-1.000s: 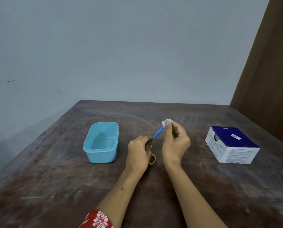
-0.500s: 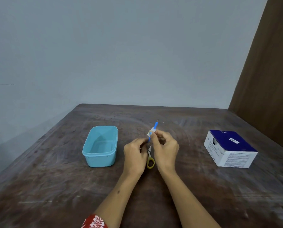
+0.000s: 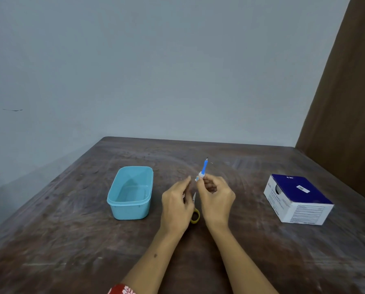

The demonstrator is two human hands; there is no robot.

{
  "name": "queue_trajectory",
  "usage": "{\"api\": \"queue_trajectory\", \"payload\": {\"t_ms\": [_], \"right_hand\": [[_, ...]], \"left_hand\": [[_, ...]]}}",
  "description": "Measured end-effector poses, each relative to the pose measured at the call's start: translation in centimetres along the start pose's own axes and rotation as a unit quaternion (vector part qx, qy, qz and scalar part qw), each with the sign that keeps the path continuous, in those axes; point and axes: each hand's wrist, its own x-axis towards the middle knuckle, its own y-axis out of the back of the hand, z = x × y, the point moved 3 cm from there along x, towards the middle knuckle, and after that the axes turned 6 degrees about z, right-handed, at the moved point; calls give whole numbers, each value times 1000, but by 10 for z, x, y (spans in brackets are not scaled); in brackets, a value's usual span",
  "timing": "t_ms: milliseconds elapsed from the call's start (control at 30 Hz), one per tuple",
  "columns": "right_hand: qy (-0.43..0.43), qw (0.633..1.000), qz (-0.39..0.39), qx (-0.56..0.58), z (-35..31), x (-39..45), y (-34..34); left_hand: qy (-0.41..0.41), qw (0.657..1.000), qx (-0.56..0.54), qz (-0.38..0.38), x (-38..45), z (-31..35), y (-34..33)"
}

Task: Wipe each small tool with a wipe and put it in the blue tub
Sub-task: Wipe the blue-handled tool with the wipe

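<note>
My right hand (image 3: 216,198) pinches a small white wipe (image 3: 200,176) round the lower part of a thin blue tool (image 3: 204,166), which points up and away above the table. My left hand (image 3: 176,202) is just left of it, blurred, with fingers fairly straight and a small gap to the tool. Small scissors with a yellow handle (image 3: 195,217) lie on the table between my wrists, partly hidden by my hands. The blue tub (image 3: 130,211) stands to the left with nothing in it.
A white and dark blue cardboard box (image 3: 298,200) sits on the right of the dark wooden table (image 3: 71,240). A grey wall runs behind the table, and a brown panel (image 3: 346,92) stands along the right side.
My right hand slid the wipe from the tool's tip down to its lower part. The tool tilted more upright. My left hand let go of the tool's lower end and drew slightly left.
</note>
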Motion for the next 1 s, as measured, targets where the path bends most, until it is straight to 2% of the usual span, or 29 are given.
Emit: {"api": "queue_trajectory", "payload": {"t_ms": [133,300,467,633,800,933,1000], "right_hand": [[121,990,-30,-67,1,-2,-2],[210,971,-55,-96,-3,-5,-1],[204,968,-73,-125,1,-5,-1],[151,968,-81,-182,11,-2,-4],[188,965,-105,-150,2,-6,-4],[118,967,-107,-198,11,-4,-5],[133,968,-109,-181,10,-4,-4]], "left_hand": [[-1,997,-19,70,5,0,8],[45,992,-95,71,6,1,9],[40,993,-88,68,6,2,9],[31,993,-84,80,7,1,8],[21,994,-77,73,7,0,7],[18,993,-87,79,8,1,8],[14,994,-82,77,8,1,7]]}}
